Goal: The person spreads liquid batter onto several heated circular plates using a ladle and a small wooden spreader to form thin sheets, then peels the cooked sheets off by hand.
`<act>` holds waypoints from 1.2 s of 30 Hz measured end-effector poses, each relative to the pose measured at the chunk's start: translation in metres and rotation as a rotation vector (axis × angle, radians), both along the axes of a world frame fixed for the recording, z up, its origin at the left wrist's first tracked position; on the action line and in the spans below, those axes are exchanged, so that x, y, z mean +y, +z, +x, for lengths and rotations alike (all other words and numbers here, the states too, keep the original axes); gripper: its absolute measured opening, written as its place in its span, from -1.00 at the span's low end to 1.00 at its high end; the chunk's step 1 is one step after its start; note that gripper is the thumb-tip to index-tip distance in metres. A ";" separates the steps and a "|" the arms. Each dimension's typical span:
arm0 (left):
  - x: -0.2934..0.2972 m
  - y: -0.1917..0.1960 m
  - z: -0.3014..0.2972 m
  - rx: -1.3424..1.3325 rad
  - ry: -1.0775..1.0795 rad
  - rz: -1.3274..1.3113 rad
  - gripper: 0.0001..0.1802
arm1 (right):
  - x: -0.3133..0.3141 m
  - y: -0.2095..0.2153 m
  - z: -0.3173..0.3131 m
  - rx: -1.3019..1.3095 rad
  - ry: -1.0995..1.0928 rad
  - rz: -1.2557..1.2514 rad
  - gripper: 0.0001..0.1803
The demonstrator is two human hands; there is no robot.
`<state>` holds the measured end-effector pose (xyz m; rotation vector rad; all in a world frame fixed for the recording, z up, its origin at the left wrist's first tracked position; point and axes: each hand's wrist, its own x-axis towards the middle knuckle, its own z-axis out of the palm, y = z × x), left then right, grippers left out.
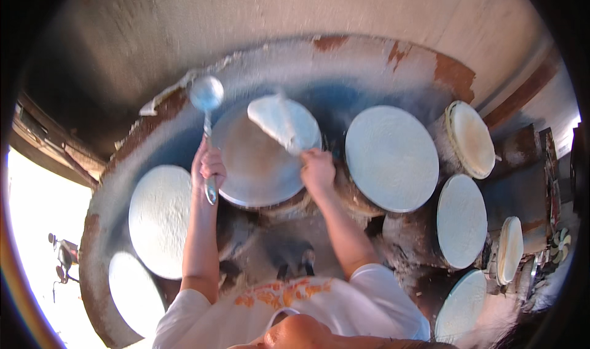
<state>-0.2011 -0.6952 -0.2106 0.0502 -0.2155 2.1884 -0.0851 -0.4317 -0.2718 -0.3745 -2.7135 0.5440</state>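
My left hand (209,164) is closed round the handle of a metal ladle (207,93), its round bowl raised at the far left edge of a round griddle (243,158). At that griddle's right edge, my right hand (318,172) is closed at the near end of a thin white pancake (284,122). The pancake lies folded over on the far right part of the plate, its left edge lifted in a curve. The rest of the plate shows bare brown-grey metal. My fingers hide the exact grip point, and the pancake is slightly blurred.
Round griddles coated with white batter stand around me: a large one (392,158) at right, another (161,221) at left, several more further round. A browner disc (473,140) sits at far right. Behind runs a curved, rust-patched rim (455,75). A small fan (560,244) is at the right edge.
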 end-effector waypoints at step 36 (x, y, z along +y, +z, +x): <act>0.082 0.078 0.106 0.292 1.046 -0.533 -0.54 | 0.111 -0.005 -0.170 0.057 0.922 -0.131 -0.78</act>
